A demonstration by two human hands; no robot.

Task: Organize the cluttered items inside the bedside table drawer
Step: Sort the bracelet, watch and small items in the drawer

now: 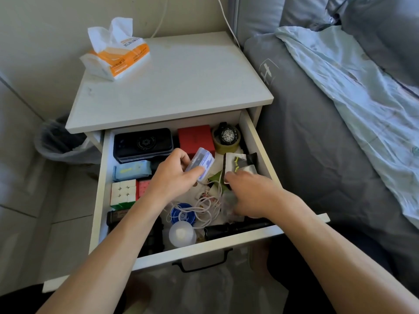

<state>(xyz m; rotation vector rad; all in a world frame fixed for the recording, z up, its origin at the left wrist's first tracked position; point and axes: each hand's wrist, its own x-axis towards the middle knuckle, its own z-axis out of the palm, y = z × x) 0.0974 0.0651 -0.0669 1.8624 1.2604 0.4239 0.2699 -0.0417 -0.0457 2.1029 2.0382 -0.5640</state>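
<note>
Clear plastic case (200,164) | left hand (174,177) holding | long axis up-right

The white drawer (256,141) is pulled wide open, packed: a black case (142,143) and a red box (195,138) along the back, a watch (227,135) on a tape roll (224,147), a cube (123,193) at left, tangled white cable (204,209) mid-drawer, a black flashlight (235,228) against the front.
</note>
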